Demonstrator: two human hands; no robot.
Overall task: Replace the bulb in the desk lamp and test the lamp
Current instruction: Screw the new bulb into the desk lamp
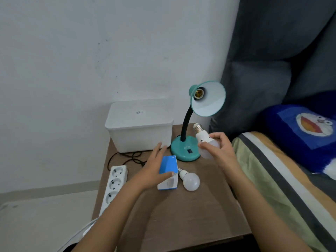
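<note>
A small brown surface stands against a pale wall, with a bed along its 3 o'clock edge. At 9 o'clock a white power strip lies along the rim, close enough for the lamp's plug when testing comes. Toward 11 o'clock sits a lidded white box, pushed back out of the working area.

The left hand has its fingers nearly straight and its thumb pinching a blue bulb carton; the carton looks emptied, and I judge it is being put aside. Just at its 3 o'clock a white bulb lies on its side on the surface, probably the old one.

At 1 o'clock the teal desk lamp has its shade tilted toward the person, so the bare socket faces outward and is easy to reach. The right hand curls around the globe of the new bulb, screw base pointing up toward the socket, not yet near it. Threading it in looks next.
</note>
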